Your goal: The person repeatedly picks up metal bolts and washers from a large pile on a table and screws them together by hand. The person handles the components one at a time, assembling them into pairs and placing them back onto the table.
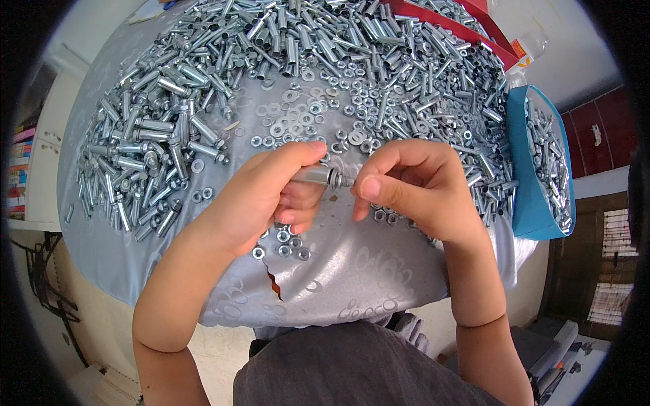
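Lying level at picture centre, a metal sleeve bolt (317, 175) is pinched by the left hand (261, 196), fingers curled around it. At its 3 o'clock end, the right hand (416, 186) pinches a small nut (347, 181). Loose washers (305, 111) lie at 12 o'clock on the grey table (352, 271), sleeves (149, 142) heaped at 9, a blue tray (535, 196) at 3.

Silver bolts (169, 145) cover a grey ring-patterned tablecloth (352, 271) beside a blue tray (525, 196).

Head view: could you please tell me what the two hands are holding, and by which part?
The left hand grips a metal sleeve bolt around its body; the right hand pinches its threaded tip.
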Motion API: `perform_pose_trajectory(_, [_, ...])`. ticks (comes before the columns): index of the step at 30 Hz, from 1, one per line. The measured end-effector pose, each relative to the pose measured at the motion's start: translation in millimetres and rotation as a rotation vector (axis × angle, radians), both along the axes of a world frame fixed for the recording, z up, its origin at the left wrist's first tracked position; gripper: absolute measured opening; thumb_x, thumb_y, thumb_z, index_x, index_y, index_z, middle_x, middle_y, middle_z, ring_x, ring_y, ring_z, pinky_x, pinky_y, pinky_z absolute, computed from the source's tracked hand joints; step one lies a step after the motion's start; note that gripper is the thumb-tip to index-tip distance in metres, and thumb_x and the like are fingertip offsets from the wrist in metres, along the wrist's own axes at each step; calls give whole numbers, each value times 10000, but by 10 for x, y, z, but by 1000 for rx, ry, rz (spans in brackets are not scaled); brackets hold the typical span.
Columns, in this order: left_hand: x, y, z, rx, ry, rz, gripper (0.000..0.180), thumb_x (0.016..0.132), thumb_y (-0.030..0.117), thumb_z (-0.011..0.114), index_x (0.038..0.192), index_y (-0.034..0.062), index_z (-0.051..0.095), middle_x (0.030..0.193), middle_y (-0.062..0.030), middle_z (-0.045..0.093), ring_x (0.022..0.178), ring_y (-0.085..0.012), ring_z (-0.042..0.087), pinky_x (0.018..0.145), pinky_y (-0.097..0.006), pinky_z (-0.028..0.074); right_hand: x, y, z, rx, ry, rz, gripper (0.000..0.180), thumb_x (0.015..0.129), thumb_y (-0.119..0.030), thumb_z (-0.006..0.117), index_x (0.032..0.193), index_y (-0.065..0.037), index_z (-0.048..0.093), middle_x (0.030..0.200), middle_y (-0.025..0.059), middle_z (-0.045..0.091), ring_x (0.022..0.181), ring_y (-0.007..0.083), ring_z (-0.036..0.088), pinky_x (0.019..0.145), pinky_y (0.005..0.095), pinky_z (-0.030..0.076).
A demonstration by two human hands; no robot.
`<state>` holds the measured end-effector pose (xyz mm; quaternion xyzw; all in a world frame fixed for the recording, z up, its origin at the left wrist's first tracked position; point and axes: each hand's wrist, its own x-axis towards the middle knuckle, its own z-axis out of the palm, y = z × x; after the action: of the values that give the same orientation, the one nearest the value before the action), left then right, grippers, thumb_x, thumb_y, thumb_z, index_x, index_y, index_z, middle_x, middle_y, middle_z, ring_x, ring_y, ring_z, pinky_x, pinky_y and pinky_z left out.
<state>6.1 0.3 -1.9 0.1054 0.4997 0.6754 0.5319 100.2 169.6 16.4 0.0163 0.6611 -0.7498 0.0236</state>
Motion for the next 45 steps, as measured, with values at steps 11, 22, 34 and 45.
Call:
perform_pose_trajectory(11, [14,15,49,-69,-11,64,407,876,321,413,520,155,303,484,52,287,424,-65,285,465,-242,299,-61,-57,-87,627,588,-143,238,661,-40,707,874,-4,606,796,80,605,682,171,593,598,256,465])
perform_pose_trajectory(22, [23,12,6,-61,30,63,406,871,319,421,519,140,329,478,47,308,426,-68,295,461,-243,304,-68,-67,-116,673,611,-182,211,656,-14,700,841,-1,600,779,94,611,674,185,607,597,266,479])
perform_pose_trajectory(34, [-9,1,4,-11,45,36,396,869,317,412,525,149,309,483,54,292,429,-64,285,465,-235,299,-28,-114,-108,313,371,-233,147,708,-27,677,833,-7,601,771,34,607,710,91,567,647,224,445])
perform_pose_trajectory(45, [26,19,26,-61,4,67,395,868,316,429,526,145,332,480,52,308,432,-68,301,466,-245,307,-76,-63,-149,635,577,-186,206,679,-46,694,866,-9,616,778,91,628,683,185,616,603,258,474])
